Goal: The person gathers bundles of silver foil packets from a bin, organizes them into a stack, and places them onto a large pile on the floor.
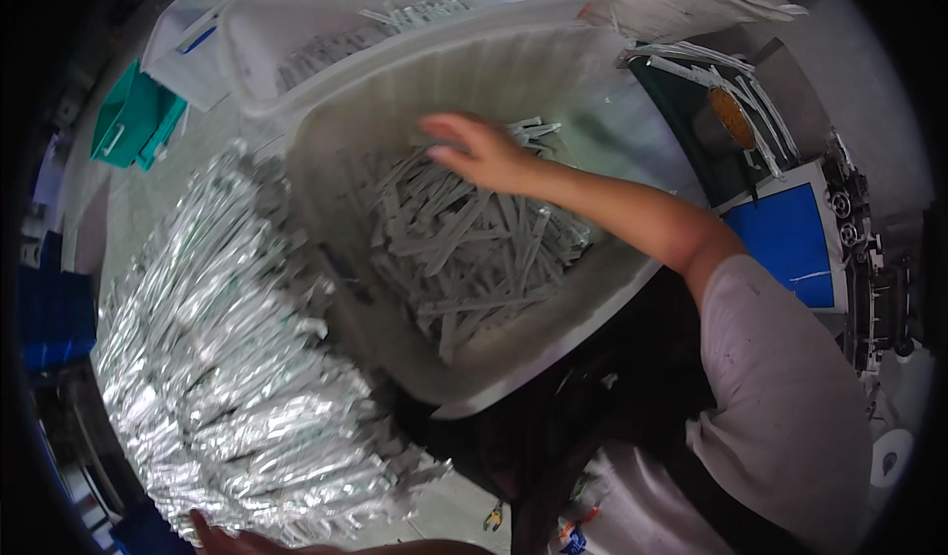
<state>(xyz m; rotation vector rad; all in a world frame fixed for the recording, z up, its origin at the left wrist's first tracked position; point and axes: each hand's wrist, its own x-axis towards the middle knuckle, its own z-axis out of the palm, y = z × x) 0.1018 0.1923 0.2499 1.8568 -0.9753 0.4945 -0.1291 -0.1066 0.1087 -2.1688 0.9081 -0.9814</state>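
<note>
My right hand [480,149] reaches over a deep off-white plastic tub [337,136], its thumb and fingers apart with nothing seen between them. Below it in the tub lies a loose heap of narrow silver-grey foil strips [466,244], crossing in all directions. To the left stands a large pile of shiny foil strips [244,377], mostly laid side by side. My left hand [222,540] is at the near edge of that pile, partly cut off by the frame. Whether it grips any strips is hidden.
Another white tub [255,59] with strips sits behind. A teal bin [126,125] is at far left, blue crates [55,310] below it. On the right are a machine [859,259], a blue panel [785,240] and loose strips [755,96]. Yellow-handled pliers [493,516] lie on the floor.
</note>
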